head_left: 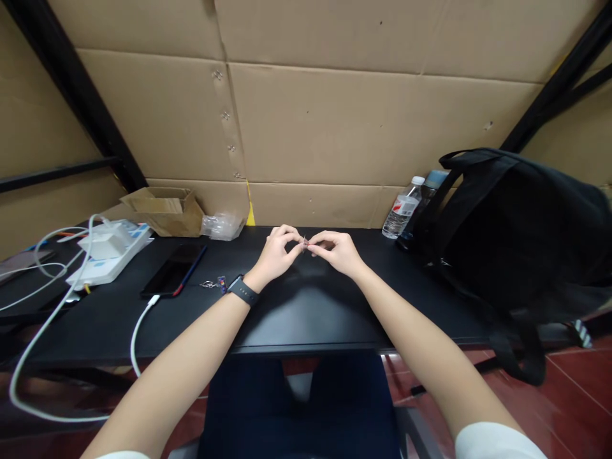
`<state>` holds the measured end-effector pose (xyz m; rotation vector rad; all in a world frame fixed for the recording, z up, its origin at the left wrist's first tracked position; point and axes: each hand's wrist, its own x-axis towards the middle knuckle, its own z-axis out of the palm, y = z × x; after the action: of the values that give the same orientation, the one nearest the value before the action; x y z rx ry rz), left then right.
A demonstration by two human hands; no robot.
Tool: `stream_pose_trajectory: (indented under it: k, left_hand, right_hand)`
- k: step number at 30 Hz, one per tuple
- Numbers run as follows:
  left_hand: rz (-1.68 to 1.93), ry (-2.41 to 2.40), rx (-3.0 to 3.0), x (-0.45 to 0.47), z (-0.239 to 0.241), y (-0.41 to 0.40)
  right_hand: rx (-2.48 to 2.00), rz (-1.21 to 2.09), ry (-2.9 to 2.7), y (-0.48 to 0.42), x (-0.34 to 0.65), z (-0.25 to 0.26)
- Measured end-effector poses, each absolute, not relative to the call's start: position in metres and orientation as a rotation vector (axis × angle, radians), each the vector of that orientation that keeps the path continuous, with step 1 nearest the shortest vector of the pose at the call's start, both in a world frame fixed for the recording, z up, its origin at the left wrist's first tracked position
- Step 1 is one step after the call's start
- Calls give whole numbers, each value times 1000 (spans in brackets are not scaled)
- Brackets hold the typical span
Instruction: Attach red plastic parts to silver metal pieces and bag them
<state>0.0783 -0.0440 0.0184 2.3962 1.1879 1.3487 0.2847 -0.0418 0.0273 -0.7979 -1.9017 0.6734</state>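
My left hand [278, 253] and my right hand [338, 250] meet above the middle of the black table. Between their fingertips is a small, thin piece [305, 243] with dark and reddish parts, too small to name. Thumb and forefinger of each hand are closed in a pinch on it, from opposite sides. On my left wrist sits a dark watch [243, 290]. Beside that wrist, a bunch of small metal rings or chains [209, 284] and a little colourful charm [222, 284] lie on the table.
A phone [172, 271] with a red-and-blue pen [190, 273] lies left, near a white power strip [112, 255] and cables. Behind are a small cardboard box [174, 213] and clear plastic packaging [222, 225]. A water bottle [402, 209] and black backpack [521, 236] stand right.
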Motion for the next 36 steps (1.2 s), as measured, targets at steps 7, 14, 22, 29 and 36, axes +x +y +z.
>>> stream_pose_trajectory:
  k: [7,14,22,29,36]
  left_hand:
    - [1350,1225,2459,79,24,-49]
    - [1325,1117,2406,75,28,-48]
    - [1057,1002,2602,65,36,-55]
    - [1039,1114,2607,68,32,-53]
    - [1057,1094,2597,66,31,-48]
  right_hand:
    - [-764,774,-1913,-41,282,24]
    - [-777,674,-1913,-39,281,23]
    - [-798,663,-1955,-39,283,26]
    - [-812,674,-1977,-39,283,24]
    - [-811,689,-1996,-40,282,25]
